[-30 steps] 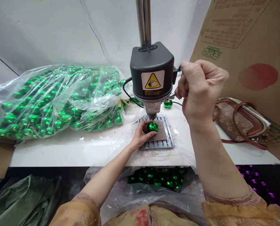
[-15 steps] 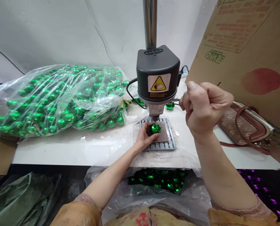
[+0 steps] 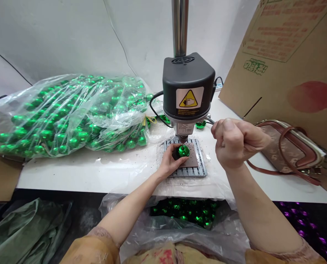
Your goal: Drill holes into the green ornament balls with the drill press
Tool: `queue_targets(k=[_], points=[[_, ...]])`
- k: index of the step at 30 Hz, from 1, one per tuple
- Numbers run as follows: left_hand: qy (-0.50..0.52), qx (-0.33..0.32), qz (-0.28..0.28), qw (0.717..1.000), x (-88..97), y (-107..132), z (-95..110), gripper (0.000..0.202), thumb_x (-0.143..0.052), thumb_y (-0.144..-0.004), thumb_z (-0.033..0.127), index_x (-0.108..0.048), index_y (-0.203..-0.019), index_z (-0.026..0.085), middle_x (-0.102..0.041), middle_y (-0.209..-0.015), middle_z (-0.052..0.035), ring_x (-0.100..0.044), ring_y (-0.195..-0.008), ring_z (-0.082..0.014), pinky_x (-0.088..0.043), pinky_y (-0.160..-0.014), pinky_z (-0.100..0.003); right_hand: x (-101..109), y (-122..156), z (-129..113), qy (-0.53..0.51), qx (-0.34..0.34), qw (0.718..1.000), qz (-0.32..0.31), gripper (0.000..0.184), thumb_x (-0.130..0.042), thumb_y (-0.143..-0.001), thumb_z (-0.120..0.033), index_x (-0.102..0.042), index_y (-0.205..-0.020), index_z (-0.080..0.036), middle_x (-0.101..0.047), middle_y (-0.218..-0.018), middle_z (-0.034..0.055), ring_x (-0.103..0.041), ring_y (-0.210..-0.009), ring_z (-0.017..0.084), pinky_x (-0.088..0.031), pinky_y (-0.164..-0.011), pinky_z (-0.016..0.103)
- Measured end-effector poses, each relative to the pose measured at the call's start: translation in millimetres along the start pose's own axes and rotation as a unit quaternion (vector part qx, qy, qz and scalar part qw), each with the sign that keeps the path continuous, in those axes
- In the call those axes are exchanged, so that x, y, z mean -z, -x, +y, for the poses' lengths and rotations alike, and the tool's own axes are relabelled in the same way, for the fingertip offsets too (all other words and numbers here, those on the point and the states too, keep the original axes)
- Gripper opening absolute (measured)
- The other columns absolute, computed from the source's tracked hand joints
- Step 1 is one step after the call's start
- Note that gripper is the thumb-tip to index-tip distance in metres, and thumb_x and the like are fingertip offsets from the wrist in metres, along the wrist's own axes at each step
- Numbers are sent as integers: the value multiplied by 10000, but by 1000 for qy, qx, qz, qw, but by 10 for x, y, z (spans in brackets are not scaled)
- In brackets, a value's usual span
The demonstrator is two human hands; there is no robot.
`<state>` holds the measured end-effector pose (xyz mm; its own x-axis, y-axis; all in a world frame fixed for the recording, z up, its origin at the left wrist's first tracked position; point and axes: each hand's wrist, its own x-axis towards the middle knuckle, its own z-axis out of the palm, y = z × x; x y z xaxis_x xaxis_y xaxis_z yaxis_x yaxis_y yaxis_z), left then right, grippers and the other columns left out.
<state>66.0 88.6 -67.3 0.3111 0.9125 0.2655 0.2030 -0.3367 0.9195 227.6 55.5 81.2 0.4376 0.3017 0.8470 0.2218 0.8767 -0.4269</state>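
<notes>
My left hand [image 3: 171, 160] pinches a shiny green faceted ball [image 3: 183, 150] between thumb and fingers. The ball rests on a brown pad [image 3: 192, 161] over the slotted metal base [image 3: 202, 168] of a small drill press. Right above the ball is the chuck of the drill press [image 3: 189, 88]; whether the bit has entered the ball I cannot tell. At the right of the machine my right hand [image 3: 235, 143] is closed in a fist around the drill press lever [image 3: 210, 120], whose grip is hidden by the fingers.
A clear plastic bag [image 3: 77, 113] full of green balls lies at the left. More green balls [image 3: 185, 211] sit in a plastic-lined hollow below the table edge. A large carton [image 3: 284, 47] and a brown handbag [image 3: 287, 146] stand right. Purple balls [image 3: 301, 222] show lower right.
My right hand has come down with the lever, and a dark rod behind it shows more. My left hand stays on the green ball. The view has shifted slightly.
</notes>
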Motion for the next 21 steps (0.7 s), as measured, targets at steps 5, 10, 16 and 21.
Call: queue_targets(k=[5, 10, 16, 21], points=[[-4, 4, 2, 1000, 0, 9, -5, 534, -837, -744, 413, -573, -1153, 193, -687, -1100, -80, -657, -1070, -264, -526, -946, -399, 27, 57, 63, -12, 32, 999, 2, 496, -589, -835, -155, -231, -492, -174, -256, -429, -65, -283, -377, 41, -242, -411, 271], [-2, 2, -3, 1000, 0, 10, 13, 513, -829, -754, 401, -573, -1147, 191, -687, -1094, -76, -661, -1057, -258, -530, -934, -392, 26, 95, 95, -10, 51, 999, 10, 501, -594, -826, -170, -228, -483, -176, -266, -429, -62, -283, -380, 41, -251, -409, 270], [8, 10, -4, 1000, -5, 6, 18, 518, -832, -744, 398, -572, -1145, 198, -685, -1095, -73, -660, -1064, -263, -532, -934, -399, 49, 127, 136, -10, 71, 997, 3, 489, -587, -810, -156, -197, -517, -184, -274, -434, -59, -286, -382, 49, -269, -402, 268], [18, 20, -3, 1000, -15, 7, 15, 528, -833, -743, 394, -569, -1155, 195, -678, -1110, -81, -658, -1075, -264, -524, -951, -413, 116, 227, 169, -12, 94, 995, -22, 474, -575, -789, -122, -191, -518, -186, -260, -448, -61, -288, -383, 50, -299, -408, 276]])
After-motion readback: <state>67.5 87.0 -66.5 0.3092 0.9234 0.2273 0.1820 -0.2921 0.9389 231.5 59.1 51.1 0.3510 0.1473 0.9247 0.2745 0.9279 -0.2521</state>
